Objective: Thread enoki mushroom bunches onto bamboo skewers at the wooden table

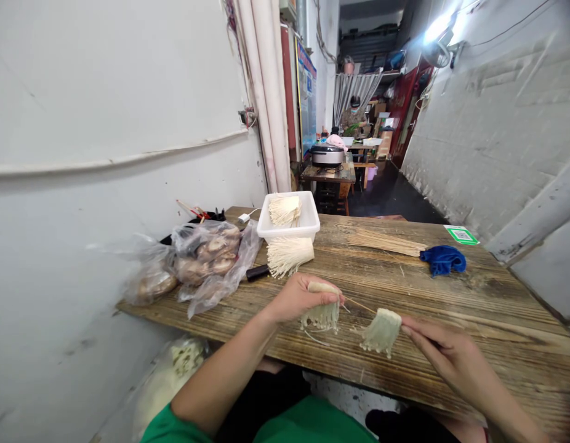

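Note:
My left hand (310,298) pinches a small bunch of enoki mushrooms (326,318), its stems hanging toward the tabletop. From its fingertips a thin bamboo skewer (359,304) runs right and slightly down into a second enoki bunch (383,331). At that bunch's right edge, the fingers of my right hand (433,341) are closed; the bunch hides whether they grip the skewer's end or the mushrooms too. Beyond my left hand lies a larger enoki clump (290,255), just in front of a white plastic tub (289,231) with more enoki (285,209) inside.
Plastic bags of brown mushrooms (213,252) lie at the left, near a black knife handle (257,272). Bare skewers (389,243) and a blue cloth (444,260) lie on the wooden table (497,320). A bag (174,375) sits below the left edge. A person (355,117) is far behind.

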`<state>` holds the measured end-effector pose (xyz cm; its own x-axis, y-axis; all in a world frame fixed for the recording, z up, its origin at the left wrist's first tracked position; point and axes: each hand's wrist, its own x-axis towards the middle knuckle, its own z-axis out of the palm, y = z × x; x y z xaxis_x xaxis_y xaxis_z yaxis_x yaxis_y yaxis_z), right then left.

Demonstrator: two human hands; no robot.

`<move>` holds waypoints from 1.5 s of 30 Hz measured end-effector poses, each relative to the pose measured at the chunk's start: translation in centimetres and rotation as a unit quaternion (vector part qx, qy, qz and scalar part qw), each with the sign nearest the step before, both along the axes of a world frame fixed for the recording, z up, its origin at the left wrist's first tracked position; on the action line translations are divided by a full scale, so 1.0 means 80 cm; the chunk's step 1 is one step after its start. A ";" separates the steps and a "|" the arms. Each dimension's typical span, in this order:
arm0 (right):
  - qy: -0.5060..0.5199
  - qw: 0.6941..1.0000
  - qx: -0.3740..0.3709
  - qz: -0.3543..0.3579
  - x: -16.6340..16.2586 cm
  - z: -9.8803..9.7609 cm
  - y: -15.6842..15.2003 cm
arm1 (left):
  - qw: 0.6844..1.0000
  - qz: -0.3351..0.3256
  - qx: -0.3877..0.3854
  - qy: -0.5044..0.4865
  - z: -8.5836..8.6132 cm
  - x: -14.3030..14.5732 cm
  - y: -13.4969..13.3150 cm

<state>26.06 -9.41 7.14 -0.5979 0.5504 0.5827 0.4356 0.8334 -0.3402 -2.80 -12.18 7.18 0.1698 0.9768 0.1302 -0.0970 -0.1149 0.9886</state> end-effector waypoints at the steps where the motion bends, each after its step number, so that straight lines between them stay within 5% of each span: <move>1: 0.003 1.000 0.014 0.000 0.000 0.001 -0.001 | 1.000 0.006 0.004 0.003 0.001 0.001 0.000; 7: -0.005 0.997 0.076 -0.011 0.002 0.002 -0.009 | 1.000 0.015 0.004 -0.014 -0.001 0.004 -0.001; 20: 0.020 0.998 0.051 -0.006 0.002 0.000 -0.008 | 0.986 0.010 -0.088 -0.142 -0.003 0.010 0.001; 45: 0.004 0.999 0.051 -0.006 0.002 0.008 -0.011 | 0.993 0.017 -0.055 -0.103 -0.003 0.005 -0.001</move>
